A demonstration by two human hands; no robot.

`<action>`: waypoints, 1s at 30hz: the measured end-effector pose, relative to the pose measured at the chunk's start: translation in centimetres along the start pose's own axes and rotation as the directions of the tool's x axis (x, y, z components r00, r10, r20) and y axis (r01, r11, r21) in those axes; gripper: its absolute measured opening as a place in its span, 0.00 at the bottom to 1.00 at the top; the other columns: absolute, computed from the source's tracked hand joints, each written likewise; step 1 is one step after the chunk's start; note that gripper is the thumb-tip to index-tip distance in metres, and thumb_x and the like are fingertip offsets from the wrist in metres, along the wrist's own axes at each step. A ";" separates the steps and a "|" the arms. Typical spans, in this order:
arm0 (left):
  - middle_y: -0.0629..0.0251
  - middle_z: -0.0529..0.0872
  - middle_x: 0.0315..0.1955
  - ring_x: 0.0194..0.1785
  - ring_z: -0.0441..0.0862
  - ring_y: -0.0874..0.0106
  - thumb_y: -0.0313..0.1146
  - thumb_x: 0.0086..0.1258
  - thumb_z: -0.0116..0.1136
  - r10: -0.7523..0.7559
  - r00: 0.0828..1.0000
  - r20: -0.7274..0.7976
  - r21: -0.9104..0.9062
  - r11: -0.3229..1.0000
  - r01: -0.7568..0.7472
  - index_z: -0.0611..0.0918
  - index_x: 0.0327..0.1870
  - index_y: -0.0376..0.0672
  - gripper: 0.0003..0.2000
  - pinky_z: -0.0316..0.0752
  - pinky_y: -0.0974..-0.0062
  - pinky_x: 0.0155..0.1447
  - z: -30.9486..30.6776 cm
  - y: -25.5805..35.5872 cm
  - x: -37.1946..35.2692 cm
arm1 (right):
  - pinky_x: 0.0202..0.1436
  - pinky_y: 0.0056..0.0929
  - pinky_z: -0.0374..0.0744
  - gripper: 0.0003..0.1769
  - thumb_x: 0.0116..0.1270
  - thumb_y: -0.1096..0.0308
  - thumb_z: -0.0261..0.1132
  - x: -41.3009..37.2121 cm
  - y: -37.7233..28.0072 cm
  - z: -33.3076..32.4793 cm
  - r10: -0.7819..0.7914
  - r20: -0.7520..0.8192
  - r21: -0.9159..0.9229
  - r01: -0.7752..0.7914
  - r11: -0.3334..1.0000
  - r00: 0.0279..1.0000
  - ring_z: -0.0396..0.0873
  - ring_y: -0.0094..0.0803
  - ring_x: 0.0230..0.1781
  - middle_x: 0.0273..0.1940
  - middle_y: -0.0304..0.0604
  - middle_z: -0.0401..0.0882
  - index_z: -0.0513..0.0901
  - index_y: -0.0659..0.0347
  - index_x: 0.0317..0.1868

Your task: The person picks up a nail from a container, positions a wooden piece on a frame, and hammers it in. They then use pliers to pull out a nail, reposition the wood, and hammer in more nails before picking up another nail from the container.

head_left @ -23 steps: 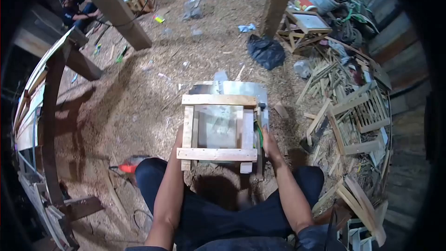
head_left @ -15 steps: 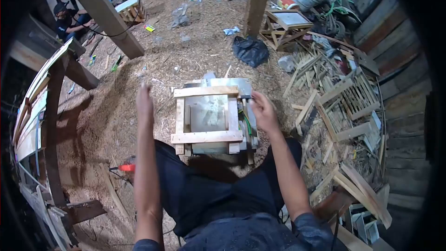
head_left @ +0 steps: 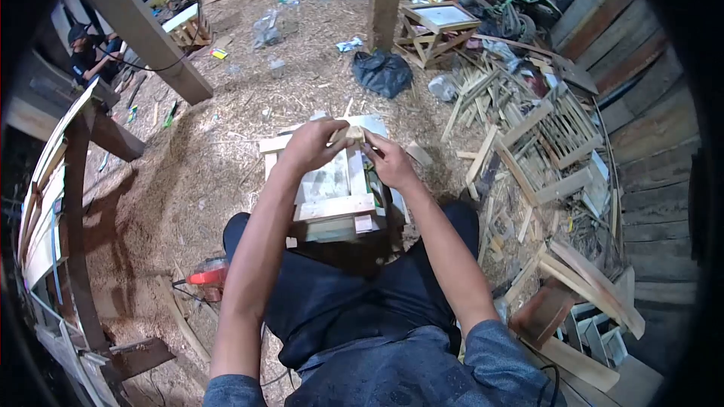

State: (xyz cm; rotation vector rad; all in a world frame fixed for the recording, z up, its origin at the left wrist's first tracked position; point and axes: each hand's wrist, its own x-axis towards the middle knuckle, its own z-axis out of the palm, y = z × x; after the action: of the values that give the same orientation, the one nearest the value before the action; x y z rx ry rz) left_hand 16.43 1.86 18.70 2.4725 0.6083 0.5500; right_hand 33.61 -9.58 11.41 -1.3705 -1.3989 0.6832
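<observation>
A small wooden frame point(head_left: 334, 207) made of pale slats sits in front of me on a low support with a flat light board point(head_left: 369, 124) under its far side. My left hand point(head_left: 311, 147) is closed on the frame's far slat, near its right end. At that same corner, the fingers of my right hand point(head_left: 391, 163) are bent against the slat end point(head_left: 354, 134). Whatever lies between the right fingertips is hidden. Something green shows beside the frame's right edge, partly behind my right hand.
A red power tool point(head_left: 207, 277) with a cord lies on the shavings-covered floor at left. Scrap wood point(head_left: 483, 98) and a slatted panel point(head_left: 566, 143) are piled at right. A black plastic bag point(head_left: 382, 73) lies by the post point(head_left: 387, 4). Another person point(head_left: 92, 56) sits far left.
My left hand has swung in from the left and closed on the frame's far slat. The right hand has come in to the same corner. The view has shifted slightly.
</observation>
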 end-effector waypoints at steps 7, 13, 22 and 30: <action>0.53 0.83 0.35 0.37 0.81 0.55 0.41 0.61 0.66 0.034 0.999 -0.009 0.062 0.998 -0.033 0.84 0.43 0.39 0.16 0.76 0.62 0.41 0.0 0.4 0.0 | 0.59 0.28 0.74 0.22 0.70 0.73 0.60 1.1 0.6 -0.4 -0.091 0.015 0.002 0.091 0.996 0.996 0.77 0.35 0.57 0.57 0.55 0.78 0.72 0.69 0.63; 0.50 0.83 0.42 0.45 0.81 0.54 0.41 0.61 0.65 0.101 0.994 -0.040 0.065 0.993 -0.098 0.84 0.42 0.38 0.16 0.77 0.62 0.45 0.3 0.4 0.2 | 0.54 0.29 0.76 0.18 0.69 0.70 0.63 2.0 1.6 -0.4 -0.145 0.063 0.031 0.144 0.989 0.987 0.80 0.35 0.52 0.51 0.54 0.82 0.78 0.70 0.56; 0.51 0.82 0.48 0.45 0.84 0.54 0.36 0.64 0.63 0.029 0.999 0.045 0.110 0.993 -0.034 0.79 0.53 0.37 0.19 0.79 0.64 0.47 1.1 0.0 0.8 | 0.51 0.35 0.78 0.20 0.69 0.63 0.62 1.0 0.0 0.9 -0.046 -0.072 -0.078 0.041 0.996 0.996 0.82 0.46 0.50 0.48 0.58 0.81 0.78 0.60 0.59; 0.53 0.83 0.46 0.43 0.82 0.55 0.36 0.65 0.63 0.076 0.991 0.108 0.090 0.992 -0.086 0.79 0.54 0.38 0.19 0.78 0.67 0.48 0.4 0.2 1.7 | 0.56 0.42 0.76 0.21 0.69 0.66 0.58 0.3 -3.4 -0.3 0.157 0.030 -0.136 -0.152 0.979 0.987 0.78 0.51 0.53 0.51 0.57 0.80 0.74 0.60 0.62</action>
State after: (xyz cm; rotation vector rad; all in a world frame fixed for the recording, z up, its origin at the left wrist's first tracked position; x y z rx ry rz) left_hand 18.07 2.41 18.94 2.6064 0.5048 0.4280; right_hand 32.63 -9.99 14.70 -1.5915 -1.4009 0.7330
